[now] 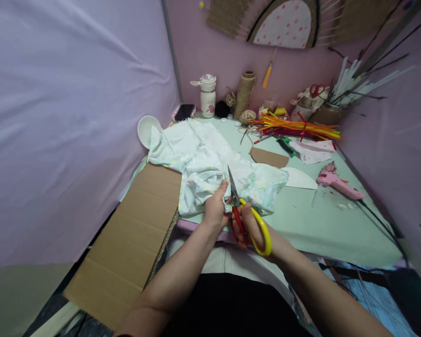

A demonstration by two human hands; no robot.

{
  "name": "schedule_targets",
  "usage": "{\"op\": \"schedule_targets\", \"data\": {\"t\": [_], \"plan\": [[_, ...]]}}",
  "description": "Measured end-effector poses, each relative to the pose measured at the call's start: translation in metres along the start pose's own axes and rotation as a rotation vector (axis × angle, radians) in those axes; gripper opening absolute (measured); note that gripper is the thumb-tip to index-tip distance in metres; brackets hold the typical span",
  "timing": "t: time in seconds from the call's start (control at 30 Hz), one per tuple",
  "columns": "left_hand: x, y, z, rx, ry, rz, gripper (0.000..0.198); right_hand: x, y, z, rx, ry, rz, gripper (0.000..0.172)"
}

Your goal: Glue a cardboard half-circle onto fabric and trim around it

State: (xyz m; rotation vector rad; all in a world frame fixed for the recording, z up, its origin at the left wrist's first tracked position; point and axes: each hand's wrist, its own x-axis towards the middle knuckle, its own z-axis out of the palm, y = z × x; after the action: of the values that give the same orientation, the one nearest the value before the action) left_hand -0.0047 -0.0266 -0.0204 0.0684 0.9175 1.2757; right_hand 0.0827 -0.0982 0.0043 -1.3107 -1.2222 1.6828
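A pale mint fabric [210,159] with a faint print lies crumpled across the table in front of me. My left hand [216,206] is closed on its near edge, thumb on top and pointing away from me. In my right hand [247,227] are scissors [263,234] with one yellow and one red handle. Their blades point away from me and up, right beside the left thumb, at the fabric's edge. Whether cloth lies between the blades is hard to see. The fingers of my right hand are partly hidden by the handles.
A cardboard sheet [126,238] juts off the table's left side. At the right lies a pink glue gun [340,185] with its cord. Along the back stand a white bottle [207,98], a twine spool [244,96] and orange and yellow pipe cleaners [294,125].
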Motion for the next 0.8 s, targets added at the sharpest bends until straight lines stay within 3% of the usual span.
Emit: {"op": "schedule_targets", "data": {"t": [0.2,0.43,0.8], "plan": [[-0.001,-0.001,0.001,0.000,-0.026,0.044,0.015,-0.001,-0.003,0.001,-0.161,0.050,-0.028,0.077],[0.000,-0.002,0.000,0.003,-0.030,0.045,0.018,0.001,0.009,0.002,-0.184,0.118,-0.032,0.073],[0.001,-0.007,-0.002,0.067,0.024,0.043,0.029,-0.003,0.015,-0.001,-0.183,0.063,-0.055,0.072]]}}
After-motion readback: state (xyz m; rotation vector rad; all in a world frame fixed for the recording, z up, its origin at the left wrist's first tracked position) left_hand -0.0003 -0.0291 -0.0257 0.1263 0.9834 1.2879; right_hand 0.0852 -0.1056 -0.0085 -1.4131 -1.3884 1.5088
